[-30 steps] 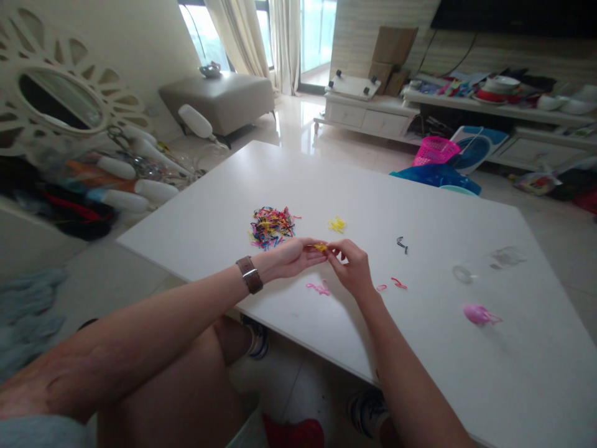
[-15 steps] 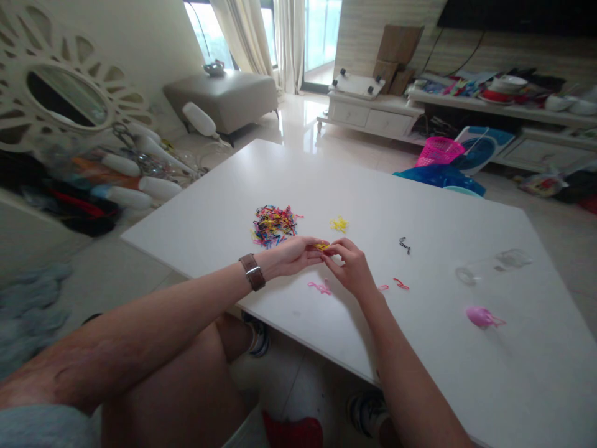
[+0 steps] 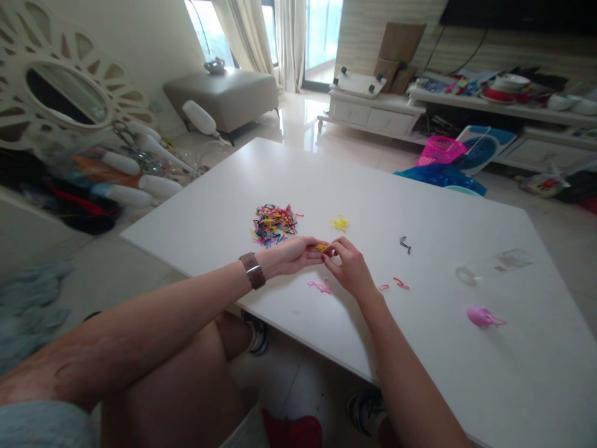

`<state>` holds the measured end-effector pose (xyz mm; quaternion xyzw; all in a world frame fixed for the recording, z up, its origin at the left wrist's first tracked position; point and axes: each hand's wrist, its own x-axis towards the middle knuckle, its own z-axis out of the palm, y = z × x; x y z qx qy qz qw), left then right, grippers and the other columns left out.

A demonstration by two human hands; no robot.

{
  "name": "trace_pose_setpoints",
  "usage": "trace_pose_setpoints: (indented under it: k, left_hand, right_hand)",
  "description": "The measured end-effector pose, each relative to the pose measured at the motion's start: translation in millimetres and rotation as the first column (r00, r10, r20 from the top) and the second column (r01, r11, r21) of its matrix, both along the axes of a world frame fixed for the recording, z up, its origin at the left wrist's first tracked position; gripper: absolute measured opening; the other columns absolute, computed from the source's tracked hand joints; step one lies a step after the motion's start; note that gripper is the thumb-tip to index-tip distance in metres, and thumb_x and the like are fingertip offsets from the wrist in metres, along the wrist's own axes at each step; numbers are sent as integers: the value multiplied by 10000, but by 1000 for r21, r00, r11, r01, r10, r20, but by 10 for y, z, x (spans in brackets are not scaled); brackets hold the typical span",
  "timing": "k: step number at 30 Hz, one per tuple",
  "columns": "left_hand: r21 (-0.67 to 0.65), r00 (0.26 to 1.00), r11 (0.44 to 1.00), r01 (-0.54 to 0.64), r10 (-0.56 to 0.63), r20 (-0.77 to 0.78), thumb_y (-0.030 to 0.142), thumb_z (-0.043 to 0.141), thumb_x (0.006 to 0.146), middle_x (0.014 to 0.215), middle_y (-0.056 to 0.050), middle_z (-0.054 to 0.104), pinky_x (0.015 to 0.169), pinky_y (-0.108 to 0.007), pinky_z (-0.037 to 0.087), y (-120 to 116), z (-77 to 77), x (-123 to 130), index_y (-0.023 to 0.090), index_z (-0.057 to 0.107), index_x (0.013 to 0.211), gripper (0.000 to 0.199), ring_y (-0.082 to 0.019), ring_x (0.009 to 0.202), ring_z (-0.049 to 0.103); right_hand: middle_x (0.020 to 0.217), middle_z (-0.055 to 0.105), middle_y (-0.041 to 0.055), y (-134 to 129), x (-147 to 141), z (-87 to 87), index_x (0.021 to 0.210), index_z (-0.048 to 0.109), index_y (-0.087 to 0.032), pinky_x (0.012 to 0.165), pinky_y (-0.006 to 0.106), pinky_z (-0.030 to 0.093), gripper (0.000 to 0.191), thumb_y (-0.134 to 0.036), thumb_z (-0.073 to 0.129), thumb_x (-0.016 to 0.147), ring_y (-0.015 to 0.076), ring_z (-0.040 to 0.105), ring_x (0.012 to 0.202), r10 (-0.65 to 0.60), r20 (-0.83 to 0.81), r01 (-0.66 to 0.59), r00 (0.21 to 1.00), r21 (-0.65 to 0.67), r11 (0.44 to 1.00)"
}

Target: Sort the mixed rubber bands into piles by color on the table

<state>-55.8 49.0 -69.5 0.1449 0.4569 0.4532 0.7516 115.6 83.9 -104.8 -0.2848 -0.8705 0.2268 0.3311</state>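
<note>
Yellow bands: From the head view, a small bunch [image 3: 321,247] lies on the left fingers above the table, its long axis running roughly left to right, one end towards the right fingertips; single strands are too small to trace.
Left hand: The palm of the left hand [image 3: 301,254] is turned up, fingers stretched out flat, carrying that bunch.
Right hand: Thumb and forefinger of the right hand [image 3: 347,264] nearly meet beside the bunch; I can't tell whether they're clamped on a strand.
White table: On the table [image 3: 522,373] sit a mixed-colour heap [image 3: 275,223], a yellow cluster [image 3: 339,223], and pink bands [image 3: 320,286] nearest the person.
Red bands: The longer one [image 3: 400,284] slants down to the right.
Clear jar: The jar [image 3: 515,258] lies on its side, ring-shaped end towards the hands; its pale mark is too blurred to read.
</note>
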Motion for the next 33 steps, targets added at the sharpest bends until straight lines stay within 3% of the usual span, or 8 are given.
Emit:
trace_pose_setpoints:
  k: [17, 23, 26, 29, 33]
  left_hand:
    - [-50, 997, 997, 60, -58, 44, 69, 400, 945, 753, -146, 708, 782, -271, 588, 23, -25, -46, 72, 643, 782, 293, -158, 707, 700]
    - [-45, 998, 999, 14, -11, 64, 27, 446, 905, 799, -149, 712, 751, -236, 580, 23, 29, -12, 61, 648, 823, 221, -154, 741, 702]
    - [-32, 997, 999, -7, 10, 82, 19, 452, 902, 768, -125, 693, 702, -211, 570, 25, 66, 6, 68, 635, 807, 212, -136, 696, 682]
    - [-13, 993, 1000, -18, 19, 112, 27, 456, 909, 768, -105, 678, 685, -198, 561, 17, 87, 22, 74, 632, 814, 206, -118, 672, 660]
    - [-26, 993, 999, -34, 37, 112, 16, 492, 884, 772, -93, 669, 676, -195, 557, 6, 85, 44, 79, 641, 812, 177, -110, 665, 648]
  right_hand:
    - [890, 577, 57, -17, -31, 3, 831, 573, -199, 749, 304, 460, 126, -118, 525, 913, 184, 564, 820, 5, 44, -8, 999, 65, 998]
    - [959, 583, 57, -32, -18, 41, 855, 614, -201, 815, 323, 473, 83, -129, 574, 868, 189, 568, 919, 50, -153, -68, 987, -112, 991]
    - [1037, 586, 65, -44, -23, 68, 846, 651, -203, 765, 305, 474, 45, -181, 615, 862, 191, 564, 969, 34, -221, -86, 975, -231, 969]
    - [1100, 581, 69, -43, -46, 62, 830, 669, -206, 695, 274, 468, 73, -265, 647, 866, 192, 566, 1008, -10, -301, -113, 954, -386, 915]
    - [1150, 564, 62, -10, -56, 31, 830, 665, -211, 717, 271, 505, 139, -347, 666, 858, 194, 583, 1047, -81, -423, -183, 902, -547, 817]
